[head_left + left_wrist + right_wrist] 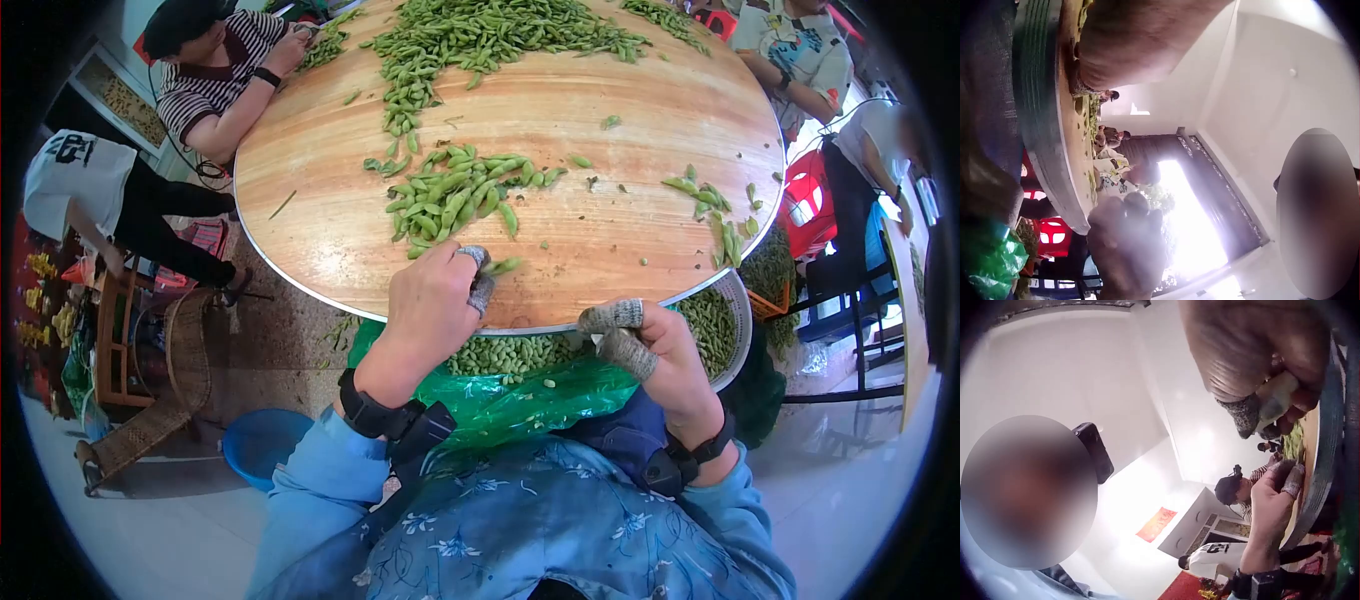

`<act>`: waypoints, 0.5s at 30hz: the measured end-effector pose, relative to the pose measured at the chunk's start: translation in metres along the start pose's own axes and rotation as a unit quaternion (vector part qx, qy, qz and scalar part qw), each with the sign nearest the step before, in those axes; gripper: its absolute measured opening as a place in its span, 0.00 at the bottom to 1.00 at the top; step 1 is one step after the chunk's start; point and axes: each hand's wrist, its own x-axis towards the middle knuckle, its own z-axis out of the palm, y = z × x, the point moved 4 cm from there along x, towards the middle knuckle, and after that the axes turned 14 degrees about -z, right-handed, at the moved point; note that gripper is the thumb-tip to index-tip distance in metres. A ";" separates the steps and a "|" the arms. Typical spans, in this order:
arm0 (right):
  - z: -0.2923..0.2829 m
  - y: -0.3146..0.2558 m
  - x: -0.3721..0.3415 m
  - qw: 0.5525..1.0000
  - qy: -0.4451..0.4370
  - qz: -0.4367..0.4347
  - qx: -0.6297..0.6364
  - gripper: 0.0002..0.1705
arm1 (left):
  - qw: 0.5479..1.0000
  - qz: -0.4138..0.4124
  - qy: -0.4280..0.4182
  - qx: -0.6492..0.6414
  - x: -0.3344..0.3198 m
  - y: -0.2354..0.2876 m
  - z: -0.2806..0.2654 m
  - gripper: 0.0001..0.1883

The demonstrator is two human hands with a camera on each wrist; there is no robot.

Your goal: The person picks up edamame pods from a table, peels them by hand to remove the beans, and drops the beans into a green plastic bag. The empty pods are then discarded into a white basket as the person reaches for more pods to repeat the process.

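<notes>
In the head view, the left hand [430, 300] is at the table's near edge, pinching a green pod [503, 266] between its grey-covered thumb and finger. Just beyond it lies a small heap of pods [455, 195]. To its right, apart from it, the right hand [672, 365] is over the edge, its grey-covered thumb and finger bent together around a small pale object [598, 339]. The right wrist view shows this hand [1260, 356] curled about a pale object [1277, 394], with the left hand [1270, 509] beyond. What the pale object is cannot be told.
A large pile of pods [500, 30] covers the far part of the round wooden table [330, 200]. Loose pods [700, 192] lie at the right. Below the near edge are green plastic [500, 405] and a white basket [742, 320] of pods. People sit around the table.
</notes>
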 end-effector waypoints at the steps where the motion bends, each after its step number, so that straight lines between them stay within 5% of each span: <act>1: 0.000 0.007 0.000 1.000 -0.004 0.000 0.028 0.10 | 1.000 -0.001 0.000 -0.001 0.000 -0.001 0.001 0.07; 7: 0.002 0.025 -0.008 0.994 0.007 0.033 0.106 0.11 | 1.000 0.008 -0.014 0.013 0.003 0.006 0.004 0.08; 10: 0.009 0.017 0.000 0.999 0.025 0.006 0.025 0.11 | 0.997 -0.021 -0.028 -0.070 -0.005 0.009 0.005 0.09; 15: 0.027 0.013 0.019 0.996 0.025 0.029 0.085 0.10 | 0.996 0.055 0.018 -0.064 -0.017 0.033 -0.008 0.09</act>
